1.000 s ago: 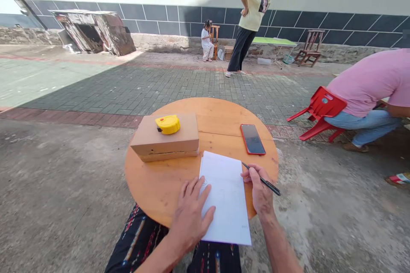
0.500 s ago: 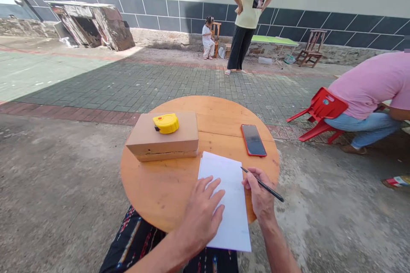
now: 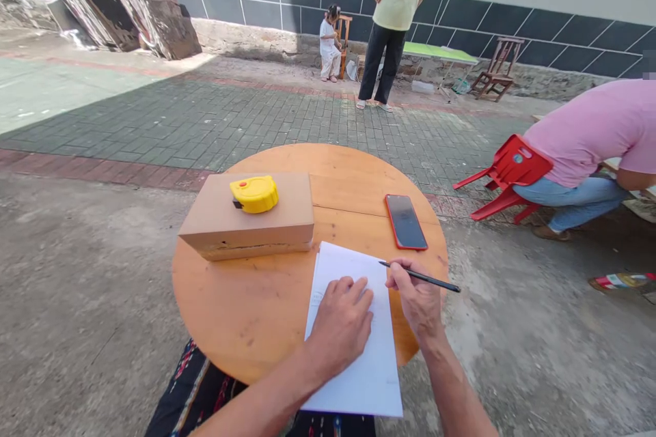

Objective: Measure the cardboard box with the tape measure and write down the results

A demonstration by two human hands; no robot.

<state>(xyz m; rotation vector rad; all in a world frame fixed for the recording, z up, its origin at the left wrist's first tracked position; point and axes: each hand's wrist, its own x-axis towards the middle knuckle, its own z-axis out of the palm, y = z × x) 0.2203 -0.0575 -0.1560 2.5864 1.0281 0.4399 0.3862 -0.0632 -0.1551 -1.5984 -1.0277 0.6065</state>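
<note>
A white sheet of paper (image 3: 344, 266) lies at the near edge of a round wooden table (image 3: 256, 300). My left hand (image 3: 341, 324) rests flat on the sheet, fingers stretched out. My right hand (image 3: 417, 297) sits at the paper's right edge and grips a black pen (image 3: 428, 278), whose tip touches the sheet's upper right part. Behind the paper a brown cardboard box (image 3: 251, 225) carries a yellow tape measure (image 3: 254, 193). A phone in a red case (image 3: 405, 220) lies face up to the right.
A person in a pink shirt (image 3: 597, 133) bends over beside a tipped red plastic chair (image 3: 507, 174) on the right. Farther back a person in a yellow shirt (image 3: 397, 13) stands near a child (image 3: 328, 48), a green table (image 3: 435, 53) and wooden chairs.
My left hand has slid right and further onto the paper. The view has tilted down and shifted, and the pen now lies flatter. The standing person has turned to face this way.
</note>
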